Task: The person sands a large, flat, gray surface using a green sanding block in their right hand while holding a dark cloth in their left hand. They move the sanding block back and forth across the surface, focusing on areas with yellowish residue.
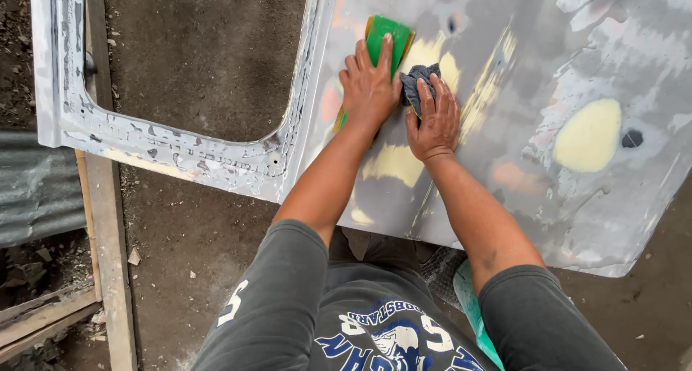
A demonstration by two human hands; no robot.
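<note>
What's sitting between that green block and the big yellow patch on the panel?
In the head view, the right hand pressing a dark rag, then bare grey panel.

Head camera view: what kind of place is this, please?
Probably an informal outdoor car body repair yard. A sanded grey car door panel with yellow filler patches lies over a bare dirt floor; the left hand presses a green sanding block.
</note>
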